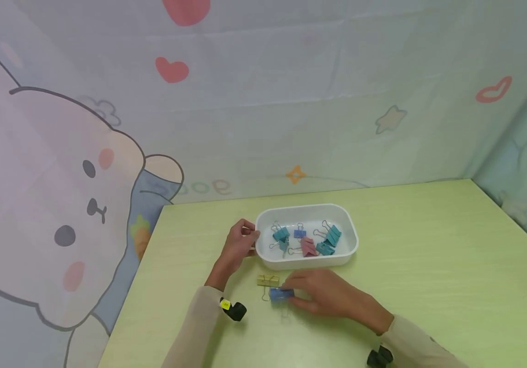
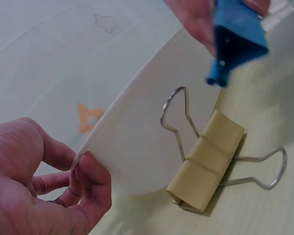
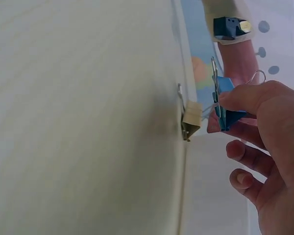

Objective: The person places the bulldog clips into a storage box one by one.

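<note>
Between thumb and fingers my right hand (image 1: pixel 320 291) pinches a blue binder clip (image 1: pixel 281 294), held off the table in front of a white tray (image 1: pixel 350 251). Its wire handles show in the right wrist view, beside the thumb. My left hand (image 1: pixel 237 244) grips the tray's left rim, thumb on one side and fingers on the other, as the left wrist view shows. On the table by the tray's front wall lies a yellow binder clip (image 2: pixel 206 161), its two wire handles spread apart. No hand touches it.
Inside the tray lie several binder clips: teal ones (image 1: pixel 333 235), a pink one (image 1: pixel 308 247) and a small blue one (image 1: pixel 299 233). The light yellow-green table (image 1: pixel 429 245) meets a printed cloth backdrop (image 1: pixel 263 117) behind the tray.
</note>
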`<state>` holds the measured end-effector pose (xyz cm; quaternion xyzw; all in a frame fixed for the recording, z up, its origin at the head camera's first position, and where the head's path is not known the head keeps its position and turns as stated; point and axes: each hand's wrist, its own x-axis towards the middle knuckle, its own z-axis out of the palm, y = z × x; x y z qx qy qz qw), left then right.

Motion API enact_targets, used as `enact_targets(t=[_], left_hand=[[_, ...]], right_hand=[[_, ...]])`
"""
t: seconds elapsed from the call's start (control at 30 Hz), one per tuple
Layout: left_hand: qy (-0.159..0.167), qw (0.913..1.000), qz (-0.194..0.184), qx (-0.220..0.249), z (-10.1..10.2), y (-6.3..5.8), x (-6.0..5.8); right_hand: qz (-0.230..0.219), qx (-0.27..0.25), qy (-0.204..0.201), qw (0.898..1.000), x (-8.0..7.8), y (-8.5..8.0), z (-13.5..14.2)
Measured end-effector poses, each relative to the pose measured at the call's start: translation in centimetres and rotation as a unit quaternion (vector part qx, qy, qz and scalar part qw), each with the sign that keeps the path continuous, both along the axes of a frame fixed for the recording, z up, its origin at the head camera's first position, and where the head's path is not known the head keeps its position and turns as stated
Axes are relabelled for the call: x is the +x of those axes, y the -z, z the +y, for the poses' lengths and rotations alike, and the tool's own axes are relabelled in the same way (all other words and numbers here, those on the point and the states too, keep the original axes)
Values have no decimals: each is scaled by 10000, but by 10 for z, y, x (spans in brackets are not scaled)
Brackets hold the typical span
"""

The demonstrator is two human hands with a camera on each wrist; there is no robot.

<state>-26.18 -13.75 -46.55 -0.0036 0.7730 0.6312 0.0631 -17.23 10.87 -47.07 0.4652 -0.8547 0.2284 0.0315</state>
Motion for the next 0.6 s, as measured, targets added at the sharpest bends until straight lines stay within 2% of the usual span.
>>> enact_targets(t=[0.13, 0.43, 0.6], left_hand=[[-21, 10000, -15, -56, 0, 0, -1], [16, 10000, 49, 4, 0, 0, -1], [21, 10000, 58, -57, 0, -1, 0]], right_hand=[[59, -142, 22, 9999, -3, -11, 1], [747, -391, 118, 9964, -16, -35, 7], [973, -710, 100, 9927, -26, -50, 12]])
